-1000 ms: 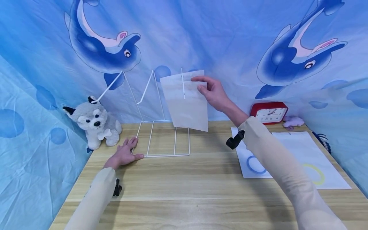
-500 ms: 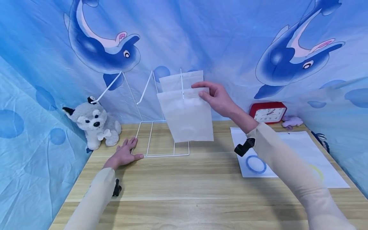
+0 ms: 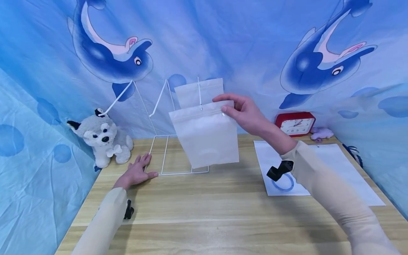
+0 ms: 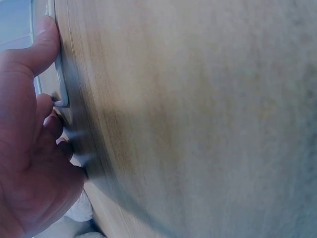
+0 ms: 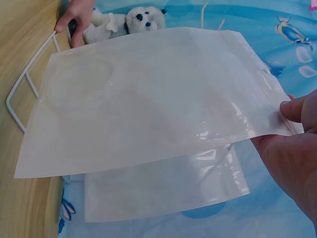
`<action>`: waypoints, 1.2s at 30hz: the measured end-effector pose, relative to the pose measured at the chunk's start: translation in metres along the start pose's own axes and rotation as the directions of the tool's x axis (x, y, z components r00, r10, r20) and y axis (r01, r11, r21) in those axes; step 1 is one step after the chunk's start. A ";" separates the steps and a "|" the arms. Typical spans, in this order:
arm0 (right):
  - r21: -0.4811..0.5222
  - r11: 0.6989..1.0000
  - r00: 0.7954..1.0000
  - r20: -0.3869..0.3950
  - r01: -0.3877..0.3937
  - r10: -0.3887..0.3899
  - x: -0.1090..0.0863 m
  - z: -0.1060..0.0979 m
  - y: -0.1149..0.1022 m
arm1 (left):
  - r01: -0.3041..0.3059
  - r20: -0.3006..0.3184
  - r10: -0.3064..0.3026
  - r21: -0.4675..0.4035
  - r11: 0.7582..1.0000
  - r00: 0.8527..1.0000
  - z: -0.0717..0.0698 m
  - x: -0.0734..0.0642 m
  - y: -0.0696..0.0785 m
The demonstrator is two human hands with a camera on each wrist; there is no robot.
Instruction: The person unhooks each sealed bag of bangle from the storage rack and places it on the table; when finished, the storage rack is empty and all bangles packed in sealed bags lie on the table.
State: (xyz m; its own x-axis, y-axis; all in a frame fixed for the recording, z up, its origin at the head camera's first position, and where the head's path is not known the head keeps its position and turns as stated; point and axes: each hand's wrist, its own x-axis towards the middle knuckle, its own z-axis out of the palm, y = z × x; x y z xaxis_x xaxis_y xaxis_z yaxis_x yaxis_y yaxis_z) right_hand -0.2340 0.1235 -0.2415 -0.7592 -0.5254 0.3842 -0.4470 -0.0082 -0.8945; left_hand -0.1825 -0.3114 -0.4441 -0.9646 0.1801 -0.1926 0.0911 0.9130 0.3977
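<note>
My right hand (image 3: 243, 111) pinches the top right corner of a flat white plastic bag (image 3: 207, 138). The bag hangs slightly tilted, the hole in its top strip at the front tip of a white wire hook (image 3: 199, 92). Farther back on the same hook is a second white bag (image 3: 188, 94), partly covered by the front one. In the right wrist view, the held bag (image 5: 148, 99) spreads across the picture with the other bag (image 5: 163, 188) beyond it. My left hand (image 3: 137, 171) rests on the front left corner of the wire rack's base (image 3: 178, 173), fingers spread.
Two bare hooks (image 3: 159, 97) rise left of the bags. A plush husky (image 3: 102, 138) sits at the left. At the right, white sheets (image 3: 338, 163) lie on the table, with a red clock (image 3: 294, 124) and a small purple toy (image 3: 321, 133) behind.
My right hand has drawn the front bag forward and down along the hook to its tip, away from the rear bag. The left hand keeps its place on the rack.
</note>
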 end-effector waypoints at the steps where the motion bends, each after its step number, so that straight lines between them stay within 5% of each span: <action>1: 0.002 1.000 1.000 -0.006 0.002 -0.002 -0.002 0.000 -0.004 | 0.001 0.000 -0.001 -0.001 1.000 1.000 0.000 0.000 -0.001; 8: -0.065 0.996 0.995 -0.083 -0.065 0.059 -0.024 -0.008 -0.020 | 0.006 0.002 -0.006 -0.006 1.000 1.000 -0.003 0.001 -0.004; 17: -0.171 0.972 0.980 -0.150 -0.159 0.133 -0.072 -0.012 0.002 | 0.000 -0.001 0.000 0.008 1.000 1.000 -0.008 0.000 -0.006; 21: -0.144 0.950 0.954 -0.161 -0.277 0.254 -0.089 -0.011 0.013 | 0.000 -0.001 0.000 0.001 1.000 1.000 -0.008 -0.001 -0.007; 26: 0.021 0.915 0.904 -0.146 -0.404 0.403 -0.099 -0.016 0.024 | 0.004 0.002 -0.004 -0.006 1.000 1.000 -0.007 0.000 -0.006; 32: 0.129 0.873 0.866 -0.127 -0.469 0.484 -0.097 -0.030 0.045 | 0.004 0.012 -0.004 -0.006 1.000 1.000 -0.006 0.001 -0.003; 36: 0.087 0.866 0.848 -0.176 -0.493 0.500 -0.091 -0.040 0.062 | 0.001 0.020 -0.001 -0.012 1.000 1.000 -0.004 0.000 -0.001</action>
State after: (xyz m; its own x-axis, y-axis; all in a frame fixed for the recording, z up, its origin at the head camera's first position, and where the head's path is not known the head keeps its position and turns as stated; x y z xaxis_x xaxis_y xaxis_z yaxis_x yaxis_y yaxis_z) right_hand -0.2118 0.2045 -0.3225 -0.9504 -0.3000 -0.0818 0.0285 0.1779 -0.9836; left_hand -0.1836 -0.3132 -0.4411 -0.9596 0.1868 -0.2105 0.0874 0.9087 0.4081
